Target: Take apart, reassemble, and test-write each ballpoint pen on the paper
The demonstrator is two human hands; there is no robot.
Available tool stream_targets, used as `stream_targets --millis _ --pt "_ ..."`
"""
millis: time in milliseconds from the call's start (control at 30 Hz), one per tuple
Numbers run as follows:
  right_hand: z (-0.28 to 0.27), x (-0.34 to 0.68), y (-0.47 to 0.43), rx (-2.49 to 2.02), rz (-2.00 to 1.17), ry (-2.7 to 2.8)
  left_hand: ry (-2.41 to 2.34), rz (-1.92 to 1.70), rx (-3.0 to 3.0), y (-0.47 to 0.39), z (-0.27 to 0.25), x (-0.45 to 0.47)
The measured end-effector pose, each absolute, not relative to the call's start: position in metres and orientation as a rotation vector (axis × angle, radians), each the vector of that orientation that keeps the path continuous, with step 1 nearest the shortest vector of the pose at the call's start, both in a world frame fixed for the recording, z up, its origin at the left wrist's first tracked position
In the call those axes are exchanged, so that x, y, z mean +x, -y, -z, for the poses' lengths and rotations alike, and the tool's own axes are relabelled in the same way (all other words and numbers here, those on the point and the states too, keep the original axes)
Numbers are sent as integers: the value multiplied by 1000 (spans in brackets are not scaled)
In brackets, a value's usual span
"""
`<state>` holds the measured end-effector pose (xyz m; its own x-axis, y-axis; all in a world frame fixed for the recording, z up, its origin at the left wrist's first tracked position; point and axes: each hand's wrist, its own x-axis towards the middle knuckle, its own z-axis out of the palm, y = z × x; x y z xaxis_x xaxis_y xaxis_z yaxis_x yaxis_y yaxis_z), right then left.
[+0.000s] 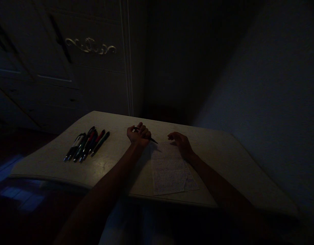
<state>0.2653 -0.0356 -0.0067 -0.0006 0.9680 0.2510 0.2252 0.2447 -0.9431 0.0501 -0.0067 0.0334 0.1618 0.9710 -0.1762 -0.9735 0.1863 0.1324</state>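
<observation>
My left hand [138, 134] is turned palm up above the table, its fingers closed around a dark pen [153, 140]. The pen's tip sticks out to the right, over the top edge of a creased paper sheet [168, 170]. My right hand [181, 143] hovers at the sheet's upper right, fingers loosely bent and apart, with nothing visible in them. Another paper [192, 184] shows from beneath the sheet on its right side. Dim light hides fine detail on the fingers.
Several pens [86, 144] lie side by side on the left of the pale table [116, 163]. Behind stands a dark cabinet [100, 85] with scroll trim. A wall [274, 102] runs along the right. The table's front edge is close to my legs.
</observation>
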Motion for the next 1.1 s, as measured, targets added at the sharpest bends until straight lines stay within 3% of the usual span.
stream_targets --millis 1100 --pt "13 264 33 -1189 -884 1475 -215 -1336 65 11 -33 55"
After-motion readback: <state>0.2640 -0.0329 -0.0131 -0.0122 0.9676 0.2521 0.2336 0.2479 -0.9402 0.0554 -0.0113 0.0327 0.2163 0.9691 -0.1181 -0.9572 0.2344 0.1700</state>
